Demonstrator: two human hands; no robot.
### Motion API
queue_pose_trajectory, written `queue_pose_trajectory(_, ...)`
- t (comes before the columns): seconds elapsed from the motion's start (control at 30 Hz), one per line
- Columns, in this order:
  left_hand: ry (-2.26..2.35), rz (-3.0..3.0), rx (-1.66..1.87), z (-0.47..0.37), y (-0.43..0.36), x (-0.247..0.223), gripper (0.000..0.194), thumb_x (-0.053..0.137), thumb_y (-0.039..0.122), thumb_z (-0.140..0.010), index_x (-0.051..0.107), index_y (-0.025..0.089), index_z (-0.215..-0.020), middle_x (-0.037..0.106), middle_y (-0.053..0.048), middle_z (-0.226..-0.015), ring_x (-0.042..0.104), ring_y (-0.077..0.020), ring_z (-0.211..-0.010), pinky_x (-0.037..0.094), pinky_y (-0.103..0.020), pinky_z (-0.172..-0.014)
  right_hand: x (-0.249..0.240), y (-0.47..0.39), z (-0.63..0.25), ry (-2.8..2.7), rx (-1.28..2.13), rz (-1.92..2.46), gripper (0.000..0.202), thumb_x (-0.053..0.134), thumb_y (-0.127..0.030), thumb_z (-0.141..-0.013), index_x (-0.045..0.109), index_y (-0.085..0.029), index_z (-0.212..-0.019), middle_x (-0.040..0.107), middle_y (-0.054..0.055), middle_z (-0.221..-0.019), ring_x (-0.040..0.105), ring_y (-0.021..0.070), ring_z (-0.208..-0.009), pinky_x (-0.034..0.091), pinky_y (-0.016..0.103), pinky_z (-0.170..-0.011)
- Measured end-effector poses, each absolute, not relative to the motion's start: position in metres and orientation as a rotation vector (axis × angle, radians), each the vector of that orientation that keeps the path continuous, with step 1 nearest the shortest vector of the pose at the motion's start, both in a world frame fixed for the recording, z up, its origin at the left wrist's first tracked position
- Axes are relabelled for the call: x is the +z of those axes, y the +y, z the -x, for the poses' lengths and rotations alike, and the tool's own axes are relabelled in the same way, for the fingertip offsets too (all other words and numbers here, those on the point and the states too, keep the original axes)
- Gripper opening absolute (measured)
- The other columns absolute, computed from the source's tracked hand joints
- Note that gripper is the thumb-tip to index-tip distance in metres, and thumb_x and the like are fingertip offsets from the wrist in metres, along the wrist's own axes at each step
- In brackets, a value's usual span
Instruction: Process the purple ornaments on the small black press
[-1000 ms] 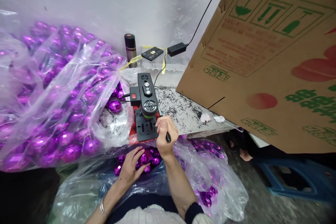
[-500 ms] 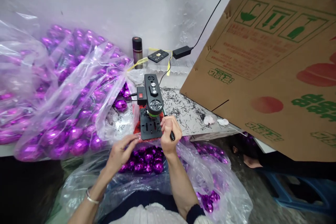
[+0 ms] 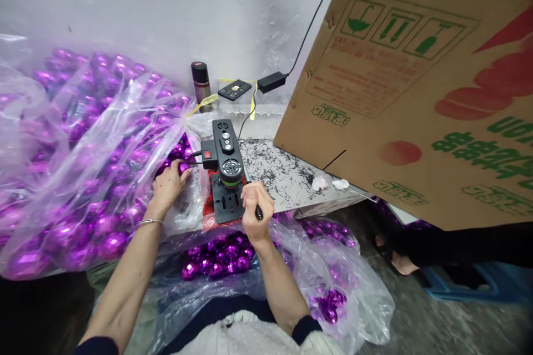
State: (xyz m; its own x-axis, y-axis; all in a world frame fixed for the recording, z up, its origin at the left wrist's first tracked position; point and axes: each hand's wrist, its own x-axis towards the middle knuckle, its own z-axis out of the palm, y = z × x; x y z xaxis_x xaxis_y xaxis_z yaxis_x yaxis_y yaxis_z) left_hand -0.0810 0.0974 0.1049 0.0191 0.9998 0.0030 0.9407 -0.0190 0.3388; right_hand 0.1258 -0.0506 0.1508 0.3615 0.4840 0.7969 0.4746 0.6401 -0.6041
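Observation:
My right hand (image 3: 257,209) is wrapped round the black-handled lever (image 3: 259,212) beside a small black machine (image 3: 227,150) with a slotted base plate (image 3: 226,202). To the left, my left hand (image 3: 170,184) reaches to the mouth of a clear bag (image 3: 137,116) full of shiny purple balls. Its fingers curl over purple balls (image 3: 180,147) near the machine's switch box (image 3: 209,154); what lies under the fingertips is hidden. More purple balls (image 3: 220,255) lie in an open clear bag below the table edge.
A large cardboard box (image 3: 375,94) leans at the right. Behind the machine are a flask (image 3: 201,86), a black panel (image 3: 235,89) and a power adapter (image 3: 272,82). A person's foot (image 3: 403,263) and a blue stool (image 3: 478,283) show at lower right.
My left hand has moved from the front of the base plate up and left to the purple balls. My right hand stays on the lever. The whole view has shifted slightly.

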Motion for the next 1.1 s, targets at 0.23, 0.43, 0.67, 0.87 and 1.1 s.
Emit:
queue_pose_trajectory(0.23,1.868,-1.902,0.48,0.081,0.103,0.101,0.057,0.076,0.037,-0.09,0.06,0.013,-0.14,0.078,-0.024,-0.129,0.076,-0.0442,-0.126,0.056,-0.055,-0.112,0.15,-0.052,-0.126,-1.277,0.024,0.956,0.035,0.044,-0.017,-0.111,0.05,-0.024,-0.077,0.056,-0.001,-0.071,0.058,0.0133,-0.068,0.045,0.029,-0.062)
queue_pose_trajectory(0.43,1.722,-1.443,0.944,0.097,0.08,0.109,0.062,0.082,0.057,-0.082,0.071,0.019,-0.13,0.08,-0.013,-0.118,0.077,-0.0349,-0.112,0.064,-0.05,-0.101,0.148,-0.053,-0.129,-1.294,0.033,0.96,0.035,0.044,-0.016,-0.11,0.053,-0.024,-0.077,0.058,0.0,-0.071,0.058,0.0138,-0.067,0.046,0.03,-0.061)
queue_pose_trajectory(0.67,1.074,-0.762,1.116,0.07,-0.014,0.118,0.048,0.083,0.055,-0.084,0.079,0.019,-0.115,0.084,-0.013,-0.114,0.082,-0.0309,-0.103,0.072,-0.046,-0.09,0.156,-0.054,-0.135,-1.3,0.036,1.006,0.041,0.044,-0.022,-0.113,0.047,-0.025,-0.072,0.054,-0.002,-0.067,0.058,0.0135,-0.066,0.047,0.031,-0.064)
queue_pose_trajectory(0.87,0.973,-0.648,1.056,0.027,-0.04,0.074,0.04,0.086,0.052,-0.085,0.078,0.021,-0.11,0.085,-0.011,-0.116,0.082,-0.0309,-0.114,0.068,-0.05,-0.106,0.16,-0.054,-0.137,-1.321,0.063,0.979,0.041,0.048,-0.018,-0.112,0.047,-0.025,-0.072,0.051,-0.004,-0.066,0.057,0.0124,-0.067,0.046,0.03,-0.064)
queue_pose_trajectory(1.1,1.027,-0.771,1.157,0.016,-0.023,0.042,0.056,0.087,0.065,-0.084,0.073,0.022,-0.118,0.082,-0.011,-0.126,0.08,-0.0271,-0.117,0.066,-0.041,-0.104,0.157,-0.056,-0.137,-1.338,0.029,0.985,0.04,0.046,-0.017,-0.112,0.047,-0.025,-0.073,0.054,-0.003,-0.067,0.059,0.0124,-0.067,0.045,0.029,-0.064)
